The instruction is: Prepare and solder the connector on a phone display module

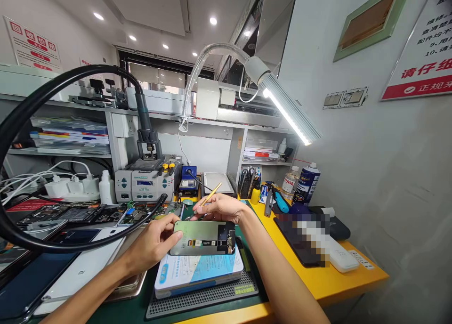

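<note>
My left hand (157,241) pinches the left end of a phone screen (208,232), thumb on its upper face. The screen's back is toward me, with a flex cable and a dark strip at its right end. Held pen-like in my right hand (221,207) is a slim gold-handled tool (213,192). Its lower end is near the far left edge of the screen; I cannot tell whether it touches. Beneath the screen lies a white and blue box (199,277), resting on a dark perforated mat (208,300).
Several phones and phone parts (70,267) crowd the left. A black hose (52,74) loops over them from the soldering station (144,185). A lit lamp (287,105) hangs above. Bottles, including a spray can (306,185), a dark tablet-like panel (296,248) and a white power bank (341,255) are on the right.
</note>
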`<state>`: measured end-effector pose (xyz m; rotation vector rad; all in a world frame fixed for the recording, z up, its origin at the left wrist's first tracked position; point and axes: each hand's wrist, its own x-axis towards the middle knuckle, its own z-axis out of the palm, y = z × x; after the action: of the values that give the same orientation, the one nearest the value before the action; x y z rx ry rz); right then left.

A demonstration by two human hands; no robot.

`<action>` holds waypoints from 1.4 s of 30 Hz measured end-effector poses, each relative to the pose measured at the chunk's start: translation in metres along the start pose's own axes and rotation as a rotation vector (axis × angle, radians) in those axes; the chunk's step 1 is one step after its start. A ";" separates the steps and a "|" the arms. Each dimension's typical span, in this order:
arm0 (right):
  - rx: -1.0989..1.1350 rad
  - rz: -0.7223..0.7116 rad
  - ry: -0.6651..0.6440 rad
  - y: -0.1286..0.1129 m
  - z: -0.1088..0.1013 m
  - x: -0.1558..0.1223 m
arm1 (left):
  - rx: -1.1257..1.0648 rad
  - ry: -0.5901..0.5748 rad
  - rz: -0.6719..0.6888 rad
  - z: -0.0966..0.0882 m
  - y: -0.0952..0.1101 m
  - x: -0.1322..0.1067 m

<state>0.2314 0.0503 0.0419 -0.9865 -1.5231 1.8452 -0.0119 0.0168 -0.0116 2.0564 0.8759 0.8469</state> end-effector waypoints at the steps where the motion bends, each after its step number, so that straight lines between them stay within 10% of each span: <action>1: 0.003 -0.001 0.003 0.000 0.000 -0.001 | 0.002 -0.002 0.000 0.000 0.000 0.000; 42: 0.038 -0.021 0.123 0.003 -0.002 -0.009 | -0.174 0.107 -0.110 -0.004 -0.003 0.002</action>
<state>0.2387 0.0439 0.0404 -1.0427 -1.4148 1.7592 -0.0143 0.0215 -0.0115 1.8102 0.9300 0.9462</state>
